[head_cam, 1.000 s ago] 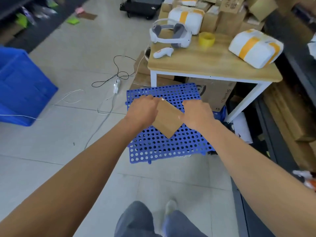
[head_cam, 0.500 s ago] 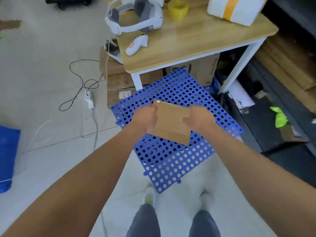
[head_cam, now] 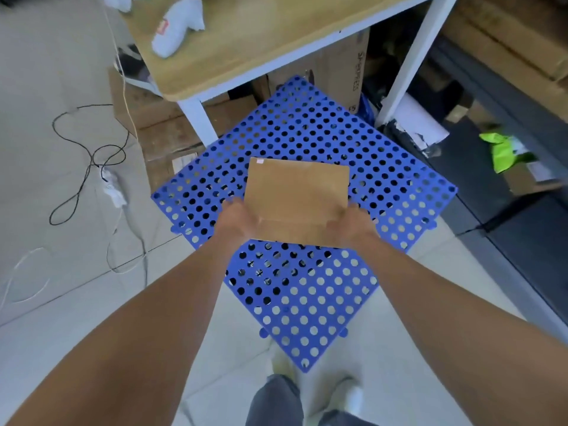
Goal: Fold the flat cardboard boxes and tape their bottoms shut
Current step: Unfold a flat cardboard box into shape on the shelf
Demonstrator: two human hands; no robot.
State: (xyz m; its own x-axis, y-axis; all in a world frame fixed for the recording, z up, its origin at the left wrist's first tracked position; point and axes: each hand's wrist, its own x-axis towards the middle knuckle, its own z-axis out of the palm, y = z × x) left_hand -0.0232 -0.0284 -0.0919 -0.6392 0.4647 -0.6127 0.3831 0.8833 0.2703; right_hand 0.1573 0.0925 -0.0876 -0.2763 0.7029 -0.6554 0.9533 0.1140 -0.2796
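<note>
From my remote seat I see both bare arms stretched straight forward and slightly down, running in from the bottom corners and converging toward the middle. The left hand (head_cam: 238,221) is seen from the back and grips the near left corner of the flat cardboard box (head_cam: 296,198). The right hand (head_cam: 350,224) grips the near right corner in the same way. On both hands the fingers wrap the edge and go under the board, so I cannot see their tips.

The box is held roughly level in the air over the perforated blue mat (head_cam: 384,186), its far edge pointing toward the desk (head_cam: 246,35). A small pale sticker sits at its far left corner.

By my count there are:
- one flat box and two hands on it
- one blue mat on the tiled floor (head_cam: 61,302)
- one wooden-topped desk, with two white legs showing
- one white controller (head_cam: 178,26) lying on the desk
- one black cable (head_cam: 89,161) looped on the floor to the left
- one green bag (head_cam: 501,149) to the right

Brown cartons (head_cam: 159,118) are stacked under the desk, but blur keeps me from counting them. Two pale shoes (head_cam: 347,395) show at the bottom edge.
</note>
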